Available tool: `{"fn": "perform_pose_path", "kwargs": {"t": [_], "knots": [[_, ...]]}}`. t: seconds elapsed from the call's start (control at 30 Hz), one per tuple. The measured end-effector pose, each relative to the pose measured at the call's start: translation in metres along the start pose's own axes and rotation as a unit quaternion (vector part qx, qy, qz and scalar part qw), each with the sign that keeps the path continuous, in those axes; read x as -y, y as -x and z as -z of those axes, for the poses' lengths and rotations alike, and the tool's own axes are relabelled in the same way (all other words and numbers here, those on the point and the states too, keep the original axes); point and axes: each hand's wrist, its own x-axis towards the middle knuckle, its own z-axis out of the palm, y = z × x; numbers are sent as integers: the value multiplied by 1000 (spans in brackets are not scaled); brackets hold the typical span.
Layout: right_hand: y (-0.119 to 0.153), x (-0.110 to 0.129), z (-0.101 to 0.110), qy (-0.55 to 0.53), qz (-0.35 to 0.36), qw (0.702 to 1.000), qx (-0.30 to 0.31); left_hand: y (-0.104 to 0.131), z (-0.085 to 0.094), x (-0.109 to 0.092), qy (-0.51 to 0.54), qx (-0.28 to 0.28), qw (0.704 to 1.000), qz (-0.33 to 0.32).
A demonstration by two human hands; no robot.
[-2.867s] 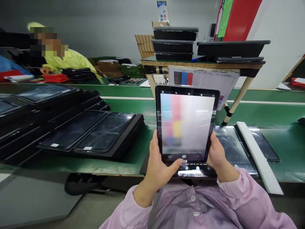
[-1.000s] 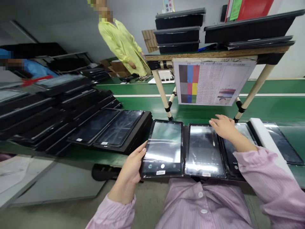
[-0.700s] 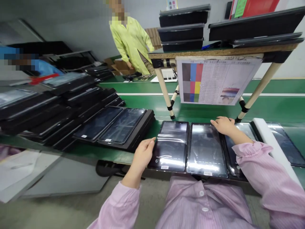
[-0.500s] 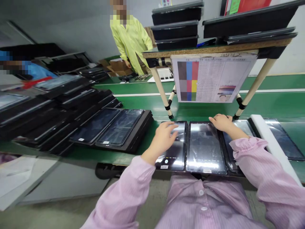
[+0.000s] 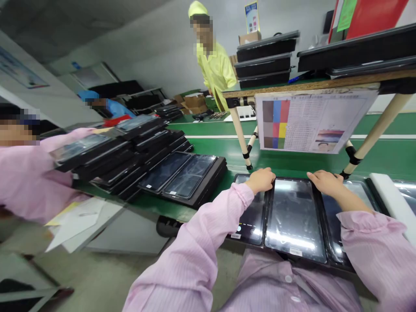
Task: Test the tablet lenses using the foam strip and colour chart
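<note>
Three tablets with dark glossy screens lie side by side at the near table edge. The middle tablet has a white label at its near end. My left hand is closed at its far left corner, partly over the left tablet, which shows a lit camera-like screen. My right hand is closed at the far right corner, thumb toward the middle tablet and fingers over the far edge. The right tablet is partly under my right forearm. Fingertips of both hands are hidden.
A stand holding a printed chart rises behind the tablets, black trays on its shelf. Left are stacked trays and two tablets. White foam lies right. Several people are nearby.
My left hand has moved right, from above the left tablet to the middle tablet's far left corner. My right hand stays at the far right corner. The view has turned left.
</note>
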Motion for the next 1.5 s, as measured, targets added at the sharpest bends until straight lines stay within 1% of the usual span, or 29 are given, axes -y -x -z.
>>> {"fn": "perform_pose_path", "kwargs": {"t": [0.17, 0.23, 0.27, 0.3, 0.33, 0.37, 0.4, 0.47, 0.5, 0.53, 0.57, 0.6, 0.63, 0.7, 0.77, 0.8, 0.87, 0.9, 0.93, 1.0, 1.07, 1.1, 1.17, 1.2, 1.23, 1.27, 1.33, 1.43, 1.5], "knots": [[-3, 3, -3, -18, 4, 1000, 1, -9, 0, -5, 14, -2, 1000, -1], [-5, 6, -4, -33, 3, 999, 3, -4, 3, -6, 36, -19, 999, -6], [-6, 7, -4, -44, 1, 999, 2, 4, 5, -6, 50, -34, 998, -7], [-7, 8, -4, -58, -1, 998, -2, 16, 8, -7, 64, -55, 996, -7], [-7, 9, -3, -75, -3, 997, -10, 34, 10, -8, 77, -78, 994, -4], [-8, 9, -1, -95, -5, 995, -22, 58, 11, -10, 89, -103, 991, 1], [-7, 10, 1, -118, -6, 992, -36, 85, 10, -11, 101, -121, 987, 10], [-6, 12, 5, -174, -1, 983, -63, 145, 1, -16, 133, -123, 983, 30], [-4, 13, 6, -209, 4, 975, -72, 173, -7, -20, 191, -90, 977, 34], [-2, 16, 7, -248, 11, 966, -77, 197, -19, -23, 248, -39, 967, 33], [0, 19, 6, -290, 17, 954, -77, 216, -33, -28, 303, 9, 952, 36], [2, 23, 5, -333, 22, 940, -74, 230, -49, -32, 348, 27, 936, 54], [4, 26, 4, -374, 26, 924, -70, 238, -66, -38, 385, 34, 919, 76], [10, 33, 4, -445, 29, 893, -66, 242, -99, -48, 450, 13, 885, 121], [18, 37, 9, -496, 32, 864, -74, 237, -124, -59, 509, -23, 848, 143], [23, 38, 15, -513, 33, 854, -83, 232, -132, -64, 537, -45, 830, 145], [35, 39, 30, -555, 39, 824, -106, 223, -137, -72, 585, -103, 792, 141], [41, 40, 40, -577, 44, 807, -121, 218, -134, -76, 612, -137, 767, 135], [48, 42, 50, -598, 51, 788, -135, 213, -129, -80, 652, -166, 730, 122], [61, 48, 71, -633, 69, 754, -161, 203, -113, -85, 743, -197, 635, 79], [72, 56, 89, -648, 82, 733, -190, 194, -96, -88, 818, -184, 544, 28], [77, 60, 96, -656, 87, 720, -210, 190, -88, -88, 844, -171, 508, 9], [91, 66, 104, -668, 101, 693, -250, 184, -74, -88, 880, -156, 449, 0], [99, 68, 104, -671, 112, 683, -265, 183, -70, -87, 895, -154, 419, 5], [109, 70, 101, -674, 123, 676, -272, 182, -67, -87, 905, -156, 396, 13], [119, 71, 95, -675, 131, 674, -272, 181, -65, -86, 909, -162, 383, 21], [143, 72, 76, -681, 141, 672, -254, 180, -65, -87, 908, -175, 379, 30], [172, 75, 44, -702, 153, 661, -219, 177, -69, -87, 892, -219, 392, 50], [182, 79, 31, -712, 167, 648, -214, 175, -74, -83, 870, -258, 413, 75]]}}
